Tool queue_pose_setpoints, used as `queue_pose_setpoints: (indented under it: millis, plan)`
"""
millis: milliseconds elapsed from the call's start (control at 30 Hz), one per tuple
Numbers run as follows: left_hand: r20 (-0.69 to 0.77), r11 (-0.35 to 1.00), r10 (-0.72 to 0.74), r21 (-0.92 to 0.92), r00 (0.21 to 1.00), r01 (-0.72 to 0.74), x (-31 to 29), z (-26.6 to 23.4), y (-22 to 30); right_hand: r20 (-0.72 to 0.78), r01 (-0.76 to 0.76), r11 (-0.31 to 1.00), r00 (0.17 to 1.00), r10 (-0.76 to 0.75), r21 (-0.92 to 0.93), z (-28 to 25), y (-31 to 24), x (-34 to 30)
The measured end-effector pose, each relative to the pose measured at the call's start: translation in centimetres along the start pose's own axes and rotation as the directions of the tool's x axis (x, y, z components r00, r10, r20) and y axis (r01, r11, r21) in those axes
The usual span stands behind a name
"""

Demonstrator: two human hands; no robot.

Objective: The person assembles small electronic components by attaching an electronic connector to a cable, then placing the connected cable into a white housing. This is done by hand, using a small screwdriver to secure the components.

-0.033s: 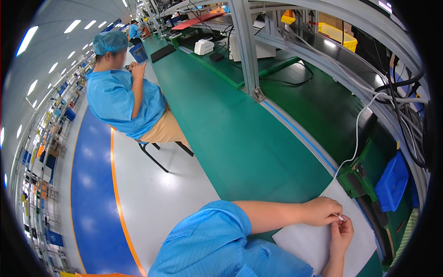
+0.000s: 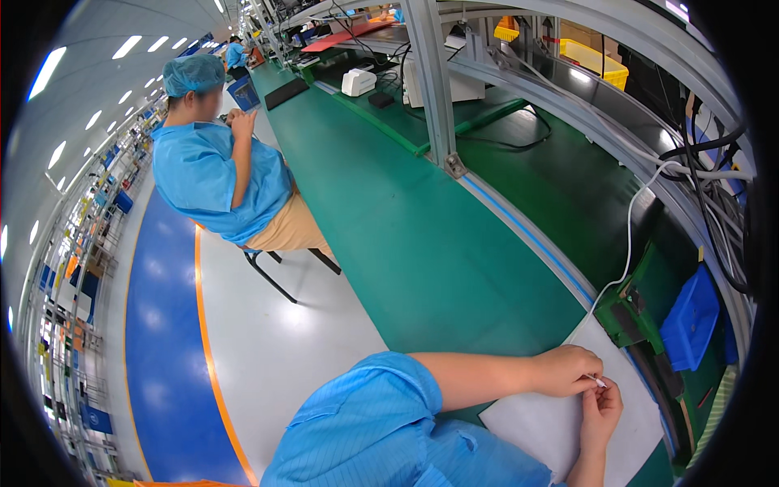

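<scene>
Over a white sheet [image 2: 527, 422] on the green bench, my two hands meet at the fingertips. My left hand [image 2: 566, 371] is closed, its fingers curled round a small white piece [image 2: 599, 381] with a narrow tip. From below, my right hand [image 2: 600, 412] pinches the same piece between thumb and fingers. The piece is too small to name, and part of it is hidden by my fingers. A thin white cable [image 2: 626, 243] comes down from the frame to the sheet's far edge beside my left hand; whether it joins the piece I cannot tell.
A green fixture [image 2: 621, 316] and a blue bin [image 2: 690, 318] stand to the right. A metal post [image 2: 430, 81] rises from the bench [image 2: 406, 235]. At far left sits a co-worker [image 2: 219, 162] in blue. Black cables [image 2: 706, 154] hang at the right.
</scene>
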State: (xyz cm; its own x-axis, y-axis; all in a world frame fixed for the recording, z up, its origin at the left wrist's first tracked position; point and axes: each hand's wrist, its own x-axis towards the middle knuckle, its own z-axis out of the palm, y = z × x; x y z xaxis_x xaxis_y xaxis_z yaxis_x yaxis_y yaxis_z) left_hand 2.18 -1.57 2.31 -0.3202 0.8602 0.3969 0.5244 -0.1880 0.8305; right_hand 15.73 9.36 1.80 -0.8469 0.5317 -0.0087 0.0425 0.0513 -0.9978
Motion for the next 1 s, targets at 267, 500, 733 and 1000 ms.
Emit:
queue_pose_setpoints:
  millis: [267, 500, 733, 1000]
  plan:
    - [0.027, 1.000, 0.007, 0.005, 1.000, -0.008, -0.2, 0.0, -0.1, -0.053, -0.044, 0.997, 0.998, 0.041, -0.069, -0.7, 0.0, 0.1]
    - [0.053, 0.999, 0.025, 0.038, 0.998, -0.027, -0.2, 0.1, -0.3, -0.031, -0.078, 0.995, 0.997, 0.076, -0.058, -0.8, -0.1, 0.1]
    - [0.049, 1.000, 0.015, 0.019, 0.999, -0.016, -0.2, -0.1, -0.2, -0.038, -0.083, 0.996, 0.996, 0.081, -0.041, -0.8, -0.1, 0.1]
    - [0.056, 1.000, 0.010, 0.027, 0.998, -0.011, -0.2, -0.1, -0.1, -0.037, -0.066, 0.997, 0.997, 0.065, -0.044, -0.7, 0.1, -0.1]
